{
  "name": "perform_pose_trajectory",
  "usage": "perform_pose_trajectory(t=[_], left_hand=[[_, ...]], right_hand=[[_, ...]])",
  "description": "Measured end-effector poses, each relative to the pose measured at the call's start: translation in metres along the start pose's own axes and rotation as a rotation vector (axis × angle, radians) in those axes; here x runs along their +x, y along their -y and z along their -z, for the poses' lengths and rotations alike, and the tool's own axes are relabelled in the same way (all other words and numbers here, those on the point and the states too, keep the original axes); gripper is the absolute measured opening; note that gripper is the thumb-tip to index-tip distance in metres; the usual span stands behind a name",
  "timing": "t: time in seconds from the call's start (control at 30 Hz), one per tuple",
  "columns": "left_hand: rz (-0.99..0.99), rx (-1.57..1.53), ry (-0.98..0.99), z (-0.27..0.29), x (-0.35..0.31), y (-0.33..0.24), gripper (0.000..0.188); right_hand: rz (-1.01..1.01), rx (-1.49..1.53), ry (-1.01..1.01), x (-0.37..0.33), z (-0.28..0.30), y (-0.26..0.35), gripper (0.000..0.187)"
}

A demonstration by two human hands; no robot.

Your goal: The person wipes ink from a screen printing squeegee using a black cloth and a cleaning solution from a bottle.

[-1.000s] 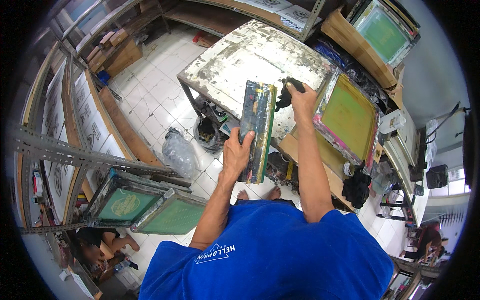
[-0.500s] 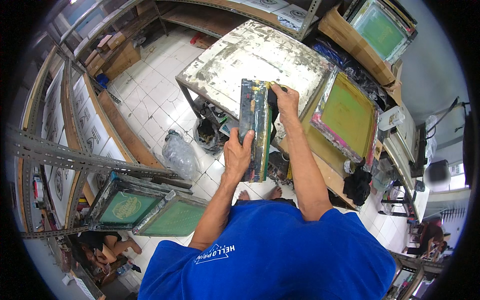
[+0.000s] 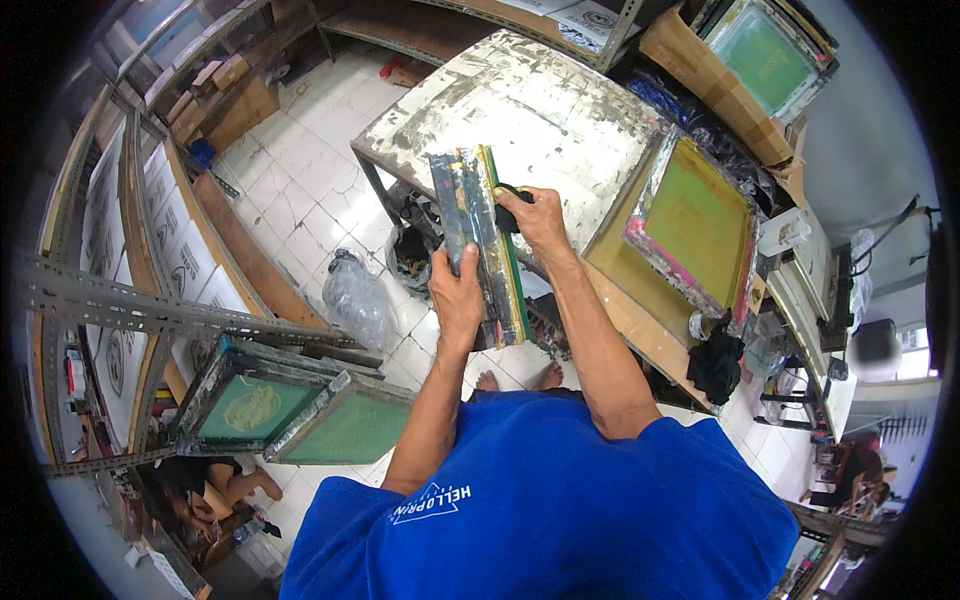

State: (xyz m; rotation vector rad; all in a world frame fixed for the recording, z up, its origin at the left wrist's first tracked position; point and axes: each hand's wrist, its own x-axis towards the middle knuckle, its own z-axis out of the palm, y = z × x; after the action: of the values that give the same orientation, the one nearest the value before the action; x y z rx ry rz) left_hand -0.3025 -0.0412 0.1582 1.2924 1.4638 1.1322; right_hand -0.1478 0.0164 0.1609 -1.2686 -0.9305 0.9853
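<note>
A long, ink-stained screen-printing squeegee [image 3: 462, 200] is held up in front of me, its green blade edge along the right side. My left hand [image 3: 457, 298] is closed round its lower left part, with the thumb across the front. My right hand [image 3: 540, 220] is closed on a bunched black cloth [image 3: 507, 208], which touches the squeegee's right side near the blade. Behind the squeegee stands a table with a white, paint-smeared top [image 3: 570, 110].
A green-yellow printing screen [image 3: 695, 225] lies on the right of the table. Further screens [image 3: 345, 420] stand low at left, by metal shelving [image 3: 170, 310]. A clear plastic bag [image 3: 355, 305] sits on the floor. One person [image 3: 225, 495] sits at lower left; another [image 3: 855, 475] is far right.
Both hands and the squeegee have moved left. The squeegee has turned, showing more of its green blade edge. The right hand with the cloth has shifted down along its side.
</note>
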Motion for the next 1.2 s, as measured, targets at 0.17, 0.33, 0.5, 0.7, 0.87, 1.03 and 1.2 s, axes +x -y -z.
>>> perform_pose_trajectory(t=[0.17,0.33,0.5,0.7,0.87,1.03,1.2], left_hand=[[0.067,-0.082,-0.059,-0.002,0.010,0.025,0.038],[0.120,-0.198,-0.112,-0.003,0.019,0.042,0.038],[0.181,-0.304,-0.120,0.000,0.018,0.037,0.036],[0.213,-0.439,-0.154,0.002,0.020,0.043,0.035],[0.234,-0.446,-0.182,-0.001,0.027,0.052,0.034],[0.274,-0.493,-0.228,0.000,0.034,0.052,0.035],[0.278,-0.445,-0.308,0.004,0.046,0.067,0.035]], right_hand=[[-0.100,-0.015,0.092,-0.007,-0.005,-0.009,0.019],[-0.125,-0.052,0.184,-0.014,-0.012,-0.008,0.019],[-0.148,-0.195,0.235,-0.017,-0.008,-0.014,0.021],[-0.231,-0.247,0.347,-0.019,-0.006,-0.005,0.023],[-0.245,-0.244,0.368,-0.023,-0.004,-0.005,0.022],[-0.244,-0.278,0.374,-0.028,-0.006,-0.005,0.021],[-0.246,-0.257,0.412,-0.033,-0.008,-0.003,0.022]])
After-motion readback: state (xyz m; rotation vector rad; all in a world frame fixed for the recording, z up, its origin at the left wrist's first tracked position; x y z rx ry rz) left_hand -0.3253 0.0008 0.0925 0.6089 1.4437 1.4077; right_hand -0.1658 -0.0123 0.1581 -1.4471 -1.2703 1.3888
